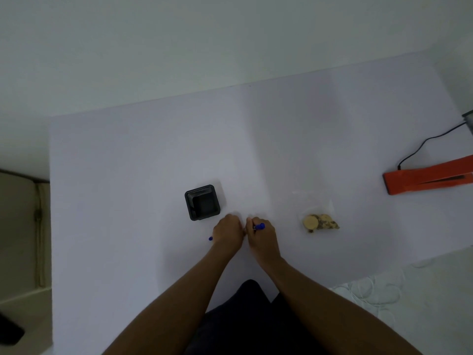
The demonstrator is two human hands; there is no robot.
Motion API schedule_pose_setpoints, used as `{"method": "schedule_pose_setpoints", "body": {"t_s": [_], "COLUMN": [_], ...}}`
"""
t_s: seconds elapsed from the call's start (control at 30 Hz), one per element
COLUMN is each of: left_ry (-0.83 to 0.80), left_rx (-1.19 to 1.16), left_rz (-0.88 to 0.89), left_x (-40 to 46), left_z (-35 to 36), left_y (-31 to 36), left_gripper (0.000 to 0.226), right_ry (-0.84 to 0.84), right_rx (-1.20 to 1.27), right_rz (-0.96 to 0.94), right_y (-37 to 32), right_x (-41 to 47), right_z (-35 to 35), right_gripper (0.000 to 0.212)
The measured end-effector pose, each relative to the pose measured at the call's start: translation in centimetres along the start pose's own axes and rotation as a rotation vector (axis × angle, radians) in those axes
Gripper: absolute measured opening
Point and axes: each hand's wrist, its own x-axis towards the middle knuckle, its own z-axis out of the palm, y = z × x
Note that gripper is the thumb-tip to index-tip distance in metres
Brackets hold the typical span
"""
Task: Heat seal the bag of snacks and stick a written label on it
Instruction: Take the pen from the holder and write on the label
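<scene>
Pale lavender table (128,155) under a plain white wall, dimly lit. Near the middle, a black square holder (202,202), seemingly empty. Off to the right, a clear bag of snacks (320,219) lying flat, round biscuits bunched at its near end, nowhere near either hand. Further right, at the table's edge, an orange heat sealer (430,176) with its black cord (425,144) trailing back.

Left hand (228,230) curled, with a bit of blue (210,238) poking out at its outer side — probably a pen cap, though too small to be sure. Right hand (261,237) closed round a blue pen (259,226), knuckles almost touching the left. No label visible; possibly hidden beneath the hands or lost against the pale table.

Likely step: uncapping, or about to write the label. Worth doing well: pinning the label flat with the left fingertips, keeping letters large and legible, letting ink dry before touching. Bag apparently still unsealed, so most of the task ahead.
</scene>
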Motion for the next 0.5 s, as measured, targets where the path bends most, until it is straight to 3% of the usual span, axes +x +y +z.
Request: {"method": "schedule_pose_setpoints", "body": {"t_s": [0.5], "left_ry": [0.012], "left_rx": [0.009], "left_rz": [0.032], "left_x": [-0.8], "left_z": [-0.5], "left_y": [0.4], "left_gripper": [0.013], "right_ry": [-0.020], "right_rx": [0.121], "right_rz": [0.036], "right_y": [-1.3], "right_x": [0.0], "right_z": [0.0], "right_gripper": [0.034]}}
